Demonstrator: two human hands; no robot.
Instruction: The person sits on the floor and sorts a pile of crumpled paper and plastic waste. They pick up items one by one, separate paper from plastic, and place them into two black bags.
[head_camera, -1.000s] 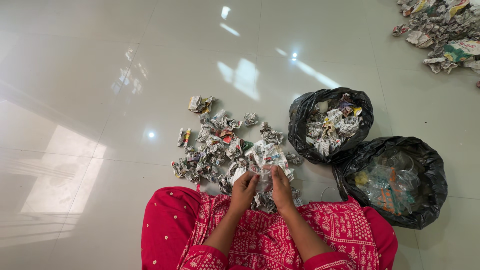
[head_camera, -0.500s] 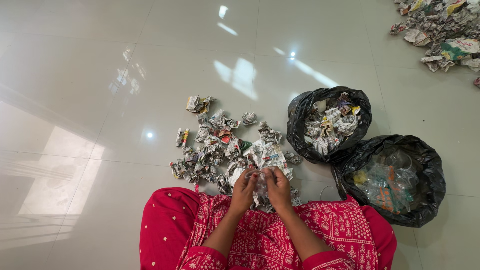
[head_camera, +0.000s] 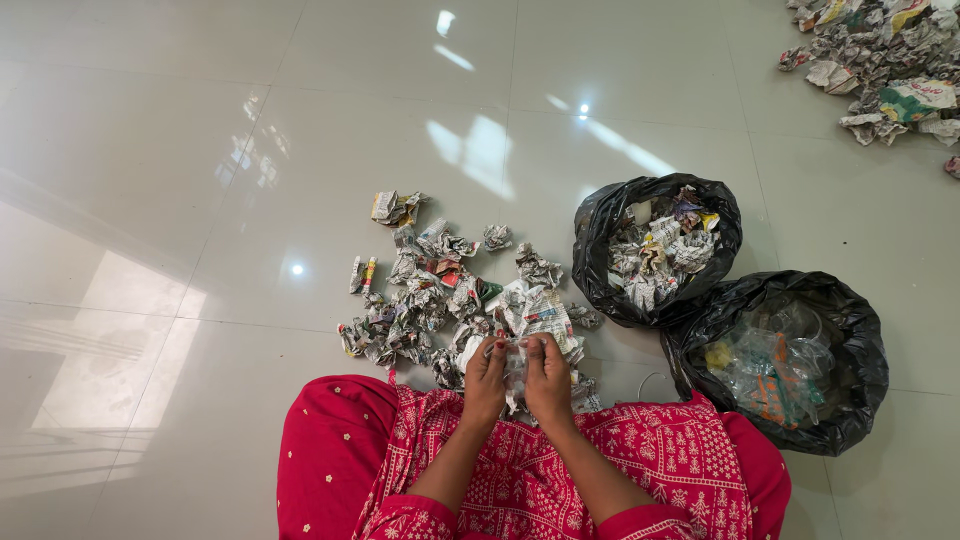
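My left hand and my right hand are pressed close together over my lap, both gripping a crushed clear plastic cup between them. Just beyond my hands lies a heap of crumpled newspaper balls spread on the glossy tiled floor. To the right stand two open black bags. The farther black bag holds crumpled newspaper. The nearer black bag holds clear plastic pieces.
A second pile of crumpled newspaper lies at the far right corner. My red patterned clothing fills the lower middle. The pale tiled floor reflects ceiling lights.
The clear plastic cup stood round between my hands a second ago; now it is squashed flat and my hands have closed in together around it.
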